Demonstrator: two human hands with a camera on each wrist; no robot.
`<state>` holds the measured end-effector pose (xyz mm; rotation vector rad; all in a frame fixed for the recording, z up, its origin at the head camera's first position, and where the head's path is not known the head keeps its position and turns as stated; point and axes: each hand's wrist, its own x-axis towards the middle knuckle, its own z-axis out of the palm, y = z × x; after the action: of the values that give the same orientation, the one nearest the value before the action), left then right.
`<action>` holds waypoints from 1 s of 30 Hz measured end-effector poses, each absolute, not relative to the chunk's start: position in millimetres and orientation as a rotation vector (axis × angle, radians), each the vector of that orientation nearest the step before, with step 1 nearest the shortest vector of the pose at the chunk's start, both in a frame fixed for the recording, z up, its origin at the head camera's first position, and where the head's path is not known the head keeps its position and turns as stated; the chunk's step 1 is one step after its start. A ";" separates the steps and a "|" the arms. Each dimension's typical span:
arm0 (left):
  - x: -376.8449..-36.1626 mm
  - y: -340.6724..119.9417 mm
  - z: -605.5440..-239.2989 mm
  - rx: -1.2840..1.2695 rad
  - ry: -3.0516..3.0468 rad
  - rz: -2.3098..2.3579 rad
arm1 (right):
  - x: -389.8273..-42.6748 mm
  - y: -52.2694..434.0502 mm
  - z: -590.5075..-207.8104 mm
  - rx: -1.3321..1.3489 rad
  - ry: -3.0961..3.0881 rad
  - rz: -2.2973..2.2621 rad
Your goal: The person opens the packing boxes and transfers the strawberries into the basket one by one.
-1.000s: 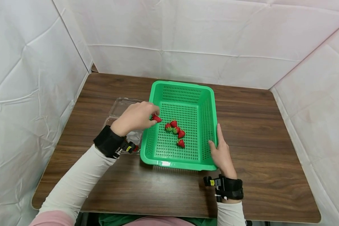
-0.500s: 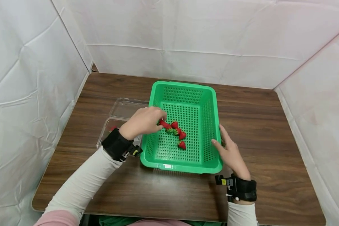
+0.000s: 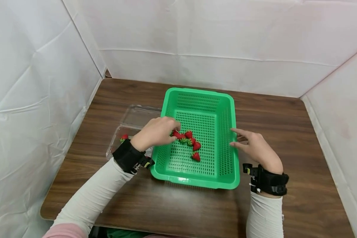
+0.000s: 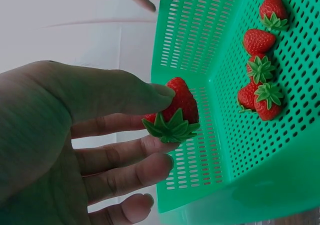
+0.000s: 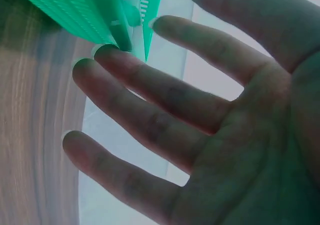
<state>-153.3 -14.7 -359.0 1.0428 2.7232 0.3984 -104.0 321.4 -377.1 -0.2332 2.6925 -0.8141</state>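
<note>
Between thumb and fingers my left hand pinches a strawberry with green leaves, over the left side of a green perforated basket. Several other strawberries lie grouped on the basket floor; the left wrist view shows them past the held one. At the basket's right rim is my right hand, its fingers extended and spread and nothing in its grasp. In the right wrist view its fingers reach toward the basket wall; whether the tips touch it I cannot tell.
A clear plastic clamshell box lies with its lid raised back, left of the basket and partly under my left forearm. One strawberry shows inside it. White sheeting walls the wooden table at the back and sides.
My left hand has carried the strawberry rightward, farther over the basket. The right hand has let go of the basket's right rim and shifted to the right.
</note>
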 end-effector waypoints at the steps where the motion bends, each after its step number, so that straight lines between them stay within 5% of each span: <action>1: -153.1 -13.8 -360.0 1.045 2.716 0.398 | -106.5 322.8 -378.7 -0.237 2.695 -0.817; 30: -150.7 -11.8 -371.9 0.968 2.715 0.339 | -141.8 326.4 -398.7 -0.295 2.708 -0.813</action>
<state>-150.7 -11.8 -371.9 0.9675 2.7146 0.3391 -141.8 326.4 -398.7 -0.2950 2.7075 -0.8131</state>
